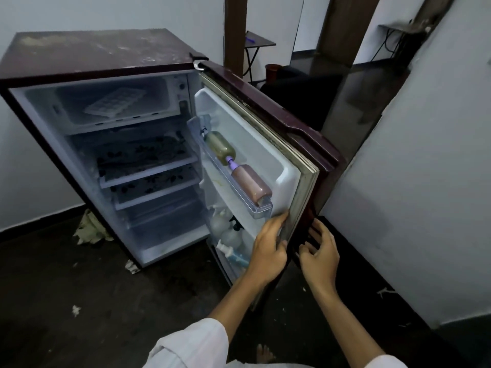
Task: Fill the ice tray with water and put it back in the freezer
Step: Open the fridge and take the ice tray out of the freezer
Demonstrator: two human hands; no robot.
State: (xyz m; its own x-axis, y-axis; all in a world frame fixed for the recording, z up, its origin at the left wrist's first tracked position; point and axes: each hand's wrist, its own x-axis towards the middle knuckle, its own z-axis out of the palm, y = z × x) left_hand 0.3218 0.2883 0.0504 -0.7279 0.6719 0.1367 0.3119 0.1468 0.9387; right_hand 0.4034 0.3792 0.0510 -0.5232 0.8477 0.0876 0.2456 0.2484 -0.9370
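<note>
A small maroon fridge stands with its door swung wide. In the freezer compartment at the top lies a white ice tray, flat on the shelf. My left hand rests on the door's inner edge near the gasket, fingers straight against it. Just outside the door edge, my right hand hovers with loosely spread fingers and holds nothing.
Door shelves carry two lying bottles and several white bottles lower down. Patterned shelves fill the fridge body. A white wall stands close on the right. A crumpled cloth lies on the dark floor.
</note>
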